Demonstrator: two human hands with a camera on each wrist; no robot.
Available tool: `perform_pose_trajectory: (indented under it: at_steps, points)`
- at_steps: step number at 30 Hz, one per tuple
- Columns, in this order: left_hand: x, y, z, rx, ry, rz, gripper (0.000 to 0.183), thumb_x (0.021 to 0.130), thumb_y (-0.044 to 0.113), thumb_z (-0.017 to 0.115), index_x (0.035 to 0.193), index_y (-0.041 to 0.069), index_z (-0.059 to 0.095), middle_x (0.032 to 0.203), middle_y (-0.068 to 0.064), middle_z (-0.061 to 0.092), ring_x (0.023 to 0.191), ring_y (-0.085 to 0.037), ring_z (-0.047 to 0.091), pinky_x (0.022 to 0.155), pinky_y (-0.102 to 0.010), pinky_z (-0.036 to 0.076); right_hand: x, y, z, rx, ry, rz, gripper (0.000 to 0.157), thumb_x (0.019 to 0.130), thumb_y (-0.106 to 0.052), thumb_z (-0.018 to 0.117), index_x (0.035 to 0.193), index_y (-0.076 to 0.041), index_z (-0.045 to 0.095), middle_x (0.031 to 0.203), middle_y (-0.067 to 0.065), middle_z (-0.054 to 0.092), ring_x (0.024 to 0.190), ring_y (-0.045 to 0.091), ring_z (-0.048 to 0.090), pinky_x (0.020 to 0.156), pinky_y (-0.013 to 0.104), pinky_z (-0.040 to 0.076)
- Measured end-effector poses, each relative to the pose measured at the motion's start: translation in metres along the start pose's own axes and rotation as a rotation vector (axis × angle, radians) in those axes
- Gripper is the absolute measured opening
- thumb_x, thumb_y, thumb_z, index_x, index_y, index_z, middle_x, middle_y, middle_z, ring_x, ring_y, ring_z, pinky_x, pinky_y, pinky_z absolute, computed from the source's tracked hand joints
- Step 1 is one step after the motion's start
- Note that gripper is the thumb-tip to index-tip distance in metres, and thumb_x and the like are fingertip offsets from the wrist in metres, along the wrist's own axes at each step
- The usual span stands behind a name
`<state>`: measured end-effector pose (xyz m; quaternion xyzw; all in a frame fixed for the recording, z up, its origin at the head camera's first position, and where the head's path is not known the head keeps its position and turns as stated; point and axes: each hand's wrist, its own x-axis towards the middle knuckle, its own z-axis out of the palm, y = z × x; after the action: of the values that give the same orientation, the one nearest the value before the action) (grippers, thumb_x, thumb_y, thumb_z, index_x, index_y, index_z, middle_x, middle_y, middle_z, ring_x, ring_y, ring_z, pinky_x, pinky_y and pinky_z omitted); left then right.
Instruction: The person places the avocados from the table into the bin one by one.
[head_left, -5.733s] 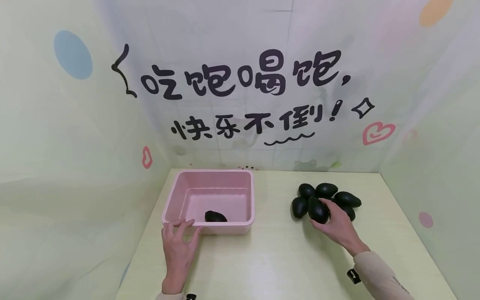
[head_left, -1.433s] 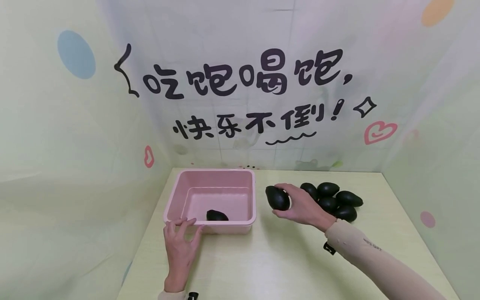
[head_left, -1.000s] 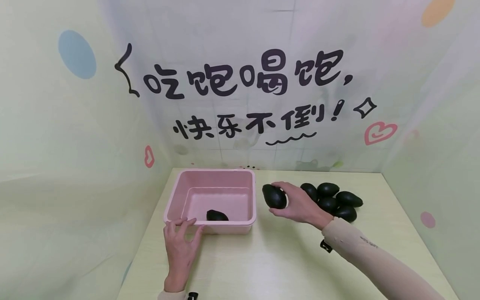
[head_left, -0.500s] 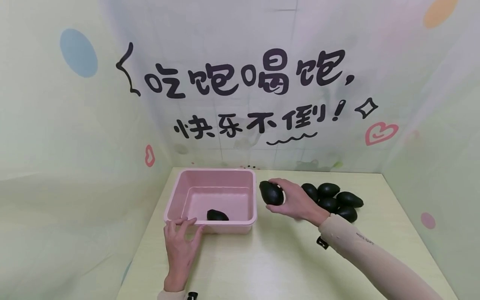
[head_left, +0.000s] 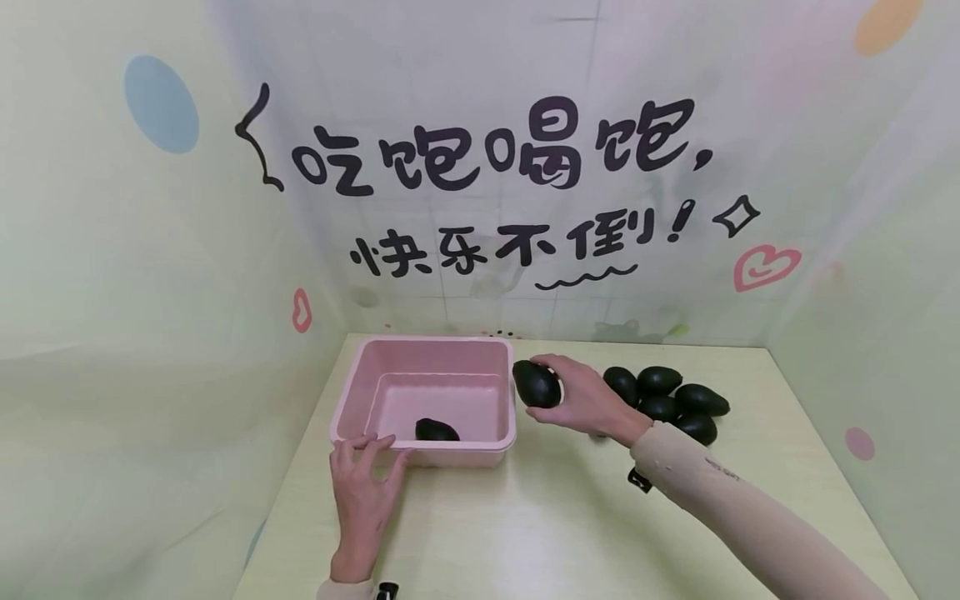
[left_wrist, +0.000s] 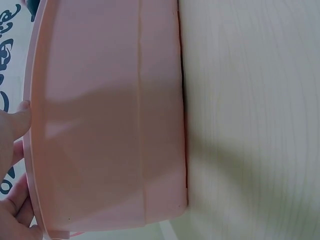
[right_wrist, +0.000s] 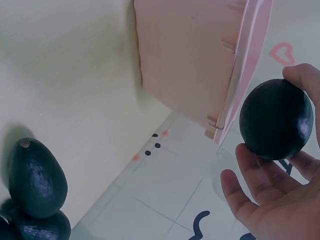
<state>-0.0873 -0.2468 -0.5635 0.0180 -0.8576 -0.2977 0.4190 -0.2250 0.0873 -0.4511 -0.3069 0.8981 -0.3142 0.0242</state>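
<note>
Head view: at the near edge, a beige left sleeve (head_left: 345, 591) and a beige right sleeve (head_left: 738, 504) extend over a pale wood-grain desk (head_left: 517, 525). The left hand (head_left: 363, 492) pinches the front rim of a pink rectangular plastic bin (head_left: 457, 458), fingers over the rim, thumb against the outer side. The bin stands upright on the left half of the desk. One dark avocado (head_left: 437, 430) lies on the bin floor behind the front wall, its lower part hidden by the rim.

The right hand (head_left: 583, 398) grips a second avocado, the held avocado (head_left: 537, 385), between thumb and curled fingers. The right wrist view shows at least one finger clear of the fruit. The held avocado is raised off the desk, just beside the bin's right rim; whether they touch cannot be determined.

Beyond the right forearm, an avocado cluster (head_left: 659, 408) rests on the right half of the desk. Five fruits are visible in the head view, lying close together, some partly hidden by the right arm.

At the rear, a pale backdrop (head_left: 480, 58) carries two lines of black Chinese characters and pink heart outlines.
</note>
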Motion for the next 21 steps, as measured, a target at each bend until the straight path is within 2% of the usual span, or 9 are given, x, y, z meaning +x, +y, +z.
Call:
perform_pose_trajectory:
  at_steps: [6, 15, 21]
  points:
    - [0.0, 0.001, 0.0, -0.003, 0.007, 0.007, 0.037, 0.066, 0.008, 0.097, 0.097, 0.001, 0.077, 0.106, -0.027, 0.064, 0.098, -0.046, 0.052, 0.086, -0.047, 0.037, 0.007, -0.004, 0.002, -0.011, -0.012, -0.024, 0.073, 0.085, -0.037, 0.087, 0.146, -0.01, 0.059, 0.144, 0.008, 0.067, 0.128, 0.025, 0.067, 0.106, 0.045, 0.056]
    - [-0.001, 0.001, 0.0, -0.001, 0.003, -0.018, 0.035, 0.07, 0.012, 0.096, 0.097, 0.001, 0.077, 0.108, -0.027, 0.064, 0.098, -0.045, 0.053, 0.087, -0.047, 0.038, 0.018, -0.016, 0.008, 0.038, -0.045, -0.068, 0.065, 0.086, -0.032, 0.088, 0.142, -0.012, 0.062, 0.138, 0.005, 0.069, 0.123, 0.023, 0.067, 0.105, 0.045, 0.056]
    - [-0.001, 0.001, 0.0, -0.002, -0.005, -0.031, 0.035, 0.071, 0.013, 0.096, 0.098, 0.001, 0.077, 0.109, -0.027, 0.064, 0.1, -0.045, 0.052, 0.091, -0.052, 0.04, 0.023, -0.021, 0.011, 0.056, -0.061, -0.069, 0.063, 0.086, -0.03, 0.088, 0.141, -0.015, 0.063, 0.138, 0.003, 0.069, 0.124, 0.022, 0.066, 0.107, 0.046, 0.054]
